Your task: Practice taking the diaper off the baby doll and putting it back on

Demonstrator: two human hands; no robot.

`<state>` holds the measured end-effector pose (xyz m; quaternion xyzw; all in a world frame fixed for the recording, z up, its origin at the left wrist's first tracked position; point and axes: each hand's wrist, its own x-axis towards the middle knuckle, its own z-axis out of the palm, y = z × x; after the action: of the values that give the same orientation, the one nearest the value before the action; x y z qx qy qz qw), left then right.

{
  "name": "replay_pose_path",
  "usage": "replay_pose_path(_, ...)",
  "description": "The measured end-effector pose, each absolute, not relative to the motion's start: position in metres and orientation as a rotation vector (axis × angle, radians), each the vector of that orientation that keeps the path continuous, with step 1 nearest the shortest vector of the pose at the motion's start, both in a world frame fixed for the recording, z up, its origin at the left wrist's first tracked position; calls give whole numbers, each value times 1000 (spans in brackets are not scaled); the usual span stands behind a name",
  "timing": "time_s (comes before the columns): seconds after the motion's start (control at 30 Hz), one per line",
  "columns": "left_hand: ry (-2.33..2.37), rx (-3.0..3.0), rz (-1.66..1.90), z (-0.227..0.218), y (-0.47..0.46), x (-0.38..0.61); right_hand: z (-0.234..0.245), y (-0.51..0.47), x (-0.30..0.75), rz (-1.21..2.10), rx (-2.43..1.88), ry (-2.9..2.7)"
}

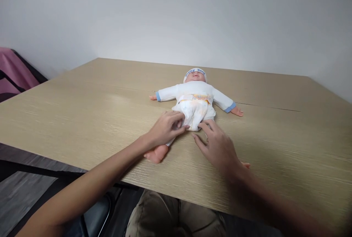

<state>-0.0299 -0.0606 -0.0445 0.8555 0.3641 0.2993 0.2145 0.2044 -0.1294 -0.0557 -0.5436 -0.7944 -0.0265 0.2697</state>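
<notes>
A baby doll (196, 86) lies on its back on the table, its head at the far side and its arms spread wide. It wears a white top with blue cuffs and a lettered white cap (194, 71). A white diaper (194, 110) with an orange-patterned waistband covers its hips. My left hand (167, 127) is closed at the diaper's left leg edge, with the thumb and curled fingers against it. On the other side my right hand (217, 141) touches the diaper's lower edge with its fingertips, the thumb held apart. My forearms and hands hide most of the doll's legs.
The doll lies on a light wood-grain table (82, 119) with a thin seam across it. Behind stands a plain pale wall (176, 17). Pink and black fabric (18, 70) shows at the far left, and a dark chair (96, 215) is below the near edge.
</notes>
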Motion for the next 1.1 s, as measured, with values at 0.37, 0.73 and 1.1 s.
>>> replay_pose_path(0.37, 896, 2374, 851, -42, -61, -31, -48, -127, 201, 114, -1454, -2110)
replay_pose_path(0.73, 963, 1959, 882, -48, -57, -35, -34, -121, 213, 431, -1570, -1642)
replay_pose_path(1.1, 1016, 1512, 882, -49, -58, -43, -23, -123, 227, 495, -1542, -1783)
